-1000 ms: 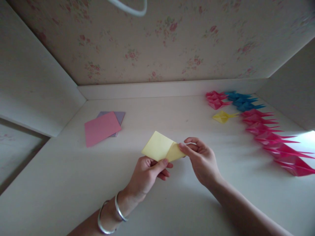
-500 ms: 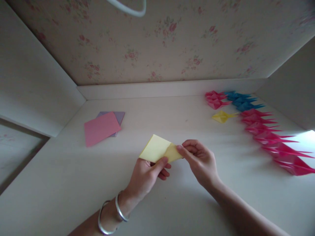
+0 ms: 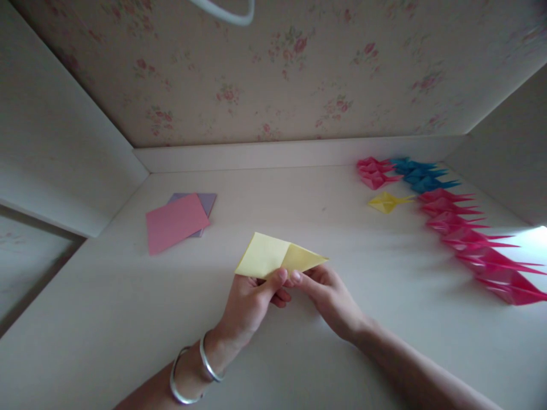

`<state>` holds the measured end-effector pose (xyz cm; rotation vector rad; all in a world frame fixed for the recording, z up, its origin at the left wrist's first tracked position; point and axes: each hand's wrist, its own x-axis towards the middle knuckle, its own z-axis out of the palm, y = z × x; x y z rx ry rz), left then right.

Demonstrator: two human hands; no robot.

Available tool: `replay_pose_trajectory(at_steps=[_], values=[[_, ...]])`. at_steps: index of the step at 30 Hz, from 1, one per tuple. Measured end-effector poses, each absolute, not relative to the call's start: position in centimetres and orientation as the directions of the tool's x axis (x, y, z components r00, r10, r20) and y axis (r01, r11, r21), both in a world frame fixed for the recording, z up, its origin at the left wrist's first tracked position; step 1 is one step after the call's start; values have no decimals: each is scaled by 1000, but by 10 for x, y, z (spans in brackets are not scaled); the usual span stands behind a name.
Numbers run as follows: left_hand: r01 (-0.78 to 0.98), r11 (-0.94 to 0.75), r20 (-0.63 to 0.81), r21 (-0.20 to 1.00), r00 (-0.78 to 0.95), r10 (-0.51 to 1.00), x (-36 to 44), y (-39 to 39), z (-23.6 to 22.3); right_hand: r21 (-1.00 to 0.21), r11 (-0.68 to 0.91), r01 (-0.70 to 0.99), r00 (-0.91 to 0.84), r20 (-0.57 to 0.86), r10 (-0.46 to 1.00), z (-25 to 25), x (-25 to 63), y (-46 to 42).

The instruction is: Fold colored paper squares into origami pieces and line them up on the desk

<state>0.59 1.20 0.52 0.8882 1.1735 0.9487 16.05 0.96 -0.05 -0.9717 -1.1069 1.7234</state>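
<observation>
A pale yellow sheet of origami paper (image 3: 264, 255), partly folded, is held above the table between my two hands. Its right part is folded to a point, with a crease crossing near the middle. My left hand (image 3: 252, 302) pinches the lower edge, thumb on top and fingers curled beneath. Just beside that thumb, my right hand (image 3: 331, 296) grips the same edge, its thumb in front and its other fingers behind the paper, partly hidden.
Pink paper (image 3: 177, 224) overlaps purple paper (image 3: 208, 202) at the left of the white table (image 3: 273, 199). At the right lie folded paper pieces: a yellow one (image 3: 386, 202), several blue ones (image 3: 427, 183) and a row of pink ones (image 3: 465, 239). A floral wall (image 3: 239, 74) rises behind.
My right hand has moved left and down from the paper's right tip to its lower edge beside my left thumb. The paper has shifted slightly left, and its pointed right end now shows.
</observation>
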Motion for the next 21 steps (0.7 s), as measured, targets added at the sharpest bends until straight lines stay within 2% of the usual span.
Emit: replay_pose_trajectory(at_steps=[3, 11, 16, 21], values=[[-120, 356, -339, 927, 144, 930, 7, 11, 5, -959, -255, -126, -390, -188, 901, 3, 155, 6], [-127, 378, -362, 917, 133, 923, 8, 12, 5, -940, -315, -129, -125, -300, 946, -6, 160, 7], [-147, 410, -397, 900, 111, 911, 9, 13, 2, -949, -246, -199, 17, -254, 967, -17, 166, 12], [-170, 420, -406, 892, 111, 907, 7, 13, 3, -913, -171, -371, 67, -210, 975, -12, 174, 20]])
